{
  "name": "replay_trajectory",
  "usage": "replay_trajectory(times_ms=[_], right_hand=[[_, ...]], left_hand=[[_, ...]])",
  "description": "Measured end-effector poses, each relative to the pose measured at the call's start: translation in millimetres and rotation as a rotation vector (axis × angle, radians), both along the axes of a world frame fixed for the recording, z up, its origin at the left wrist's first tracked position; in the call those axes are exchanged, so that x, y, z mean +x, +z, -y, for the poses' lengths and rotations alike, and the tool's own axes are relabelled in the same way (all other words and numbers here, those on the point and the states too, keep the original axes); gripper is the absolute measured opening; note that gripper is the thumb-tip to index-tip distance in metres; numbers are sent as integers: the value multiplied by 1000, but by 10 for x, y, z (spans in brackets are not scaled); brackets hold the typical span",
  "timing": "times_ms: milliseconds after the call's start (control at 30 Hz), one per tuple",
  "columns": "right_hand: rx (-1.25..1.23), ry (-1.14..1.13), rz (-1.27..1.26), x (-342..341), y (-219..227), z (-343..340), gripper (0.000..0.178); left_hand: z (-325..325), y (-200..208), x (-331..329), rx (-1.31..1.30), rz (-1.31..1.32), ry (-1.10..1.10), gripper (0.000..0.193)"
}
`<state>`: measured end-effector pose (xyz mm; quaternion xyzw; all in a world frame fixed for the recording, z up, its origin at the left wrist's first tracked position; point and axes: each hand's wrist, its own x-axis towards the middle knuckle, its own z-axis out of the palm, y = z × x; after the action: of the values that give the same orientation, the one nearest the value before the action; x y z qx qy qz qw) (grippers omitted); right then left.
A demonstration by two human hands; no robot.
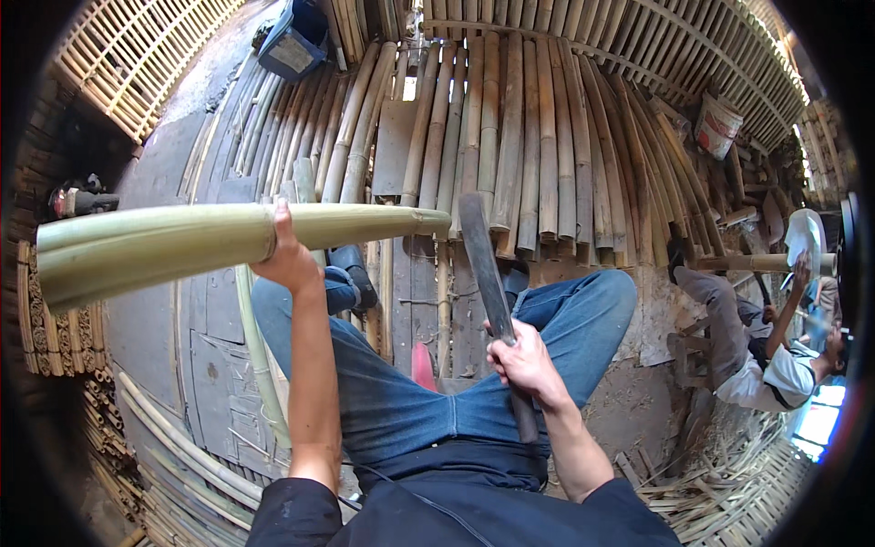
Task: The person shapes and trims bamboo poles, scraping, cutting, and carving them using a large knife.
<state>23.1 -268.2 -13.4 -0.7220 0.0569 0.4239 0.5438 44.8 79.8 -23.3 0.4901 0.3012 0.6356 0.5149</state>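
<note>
My left hand (290, 248) is closed around a thick, pale green length of bamboo (155, 251). The bamboo lies nearly level across the left half of the view, its wide end at the far left and its narrower end near the middle. In my right hand (527, 366) is a machete (488, 269) with a long dark blade, gripped by its handle. The blade points up and away, and its tip is close beside the bamboo's narrow end, with a small gap between them. My thumb and fingers wrap the handle above my right thigh.
A row of bamboo poles (547, 137) forms a platform ahead. A blue bin (293, 41) stands at the far left and a white bucket (718, 125) at the far right. At right, another person (788, 374) sits holding tools. Bamboo strips (729, 492) litter the lower right.
</note>
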Motion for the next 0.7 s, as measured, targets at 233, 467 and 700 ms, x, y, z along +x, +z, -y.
replay_trajectory(times_ms=[233, 467, 700], right_hand=[[168, 49, 286, 321, -53, -491, 39], [-98, 312, 340, 659, -630, -913, 43], [591, 281, 513, 942, 535, -1469, 53]], left_hand=[[-66, 667, -502, 21, -88, 105, 34], [-315, -305, -488, 292, -291, 271, 51], [-515, -304, -497, 186, -200, 210, 49]])
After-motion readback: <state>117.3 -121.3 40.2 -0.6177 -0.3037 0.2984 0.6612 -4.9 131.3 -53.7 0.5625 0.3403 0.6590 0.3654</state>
